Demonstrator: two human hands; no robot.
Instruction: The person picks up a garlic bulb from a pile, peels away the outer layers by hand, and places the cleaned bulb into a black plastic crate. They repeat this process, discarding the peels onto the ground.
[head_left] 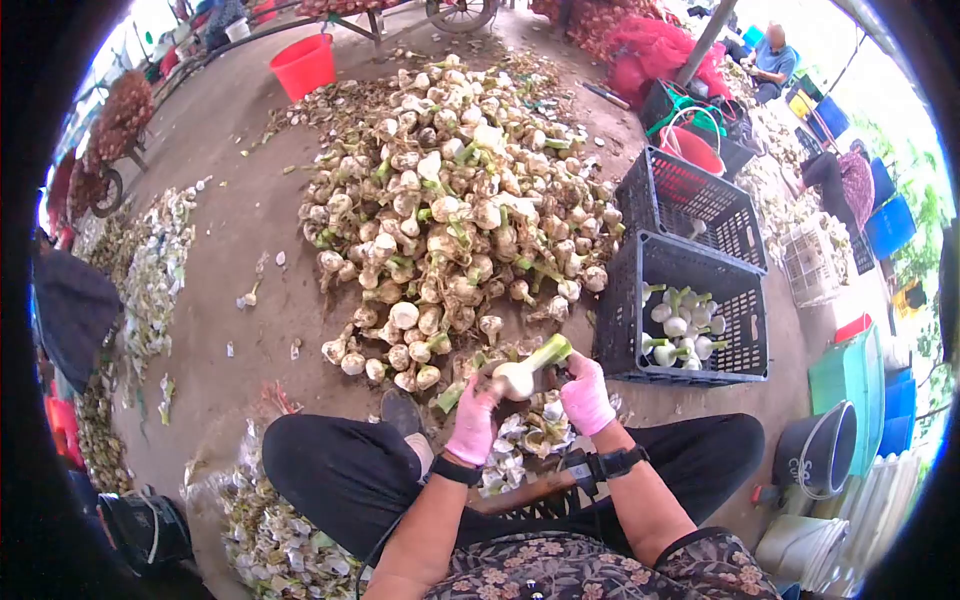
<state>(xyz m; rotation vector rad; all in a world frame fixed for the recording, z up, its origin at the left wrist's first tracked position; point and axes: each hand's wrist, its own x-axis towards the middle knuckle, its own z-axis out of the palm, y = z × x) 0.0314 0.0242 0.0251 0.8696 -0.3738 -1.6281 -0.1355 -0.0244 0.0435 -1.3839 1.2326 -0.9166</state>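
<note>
Between my gloved hands is a garlic bulb (pixel 514 380), white and largely peeled, with a thick green stem pointing up to the right. My left hand (pixel 473 424), in a pink glove, is closed on the bulb's root side. The stem end is gripped by my right hand (pixel 586 395), also in a pink glove. Loose garlic skins (pixel 530 432) lie below, between my legs. Just ahead is a large heap of unpeeled garlic (pixel 450 220). A black plastic crate (pixel 690 375) to the right contains several clean white bulbs with short green stems (pixel 680 318).
A second black crate (pixel 740 222) stands behind, with a red bucket (pixel 690 150) beyond it. Another red bucket (pixel 303 68) sits at the back left. Skin piles (pixel 280 520) lie to the left. Dark bucket (pixel 815 450) at right. Other people (pixel 772 62) sit far right.
</note>
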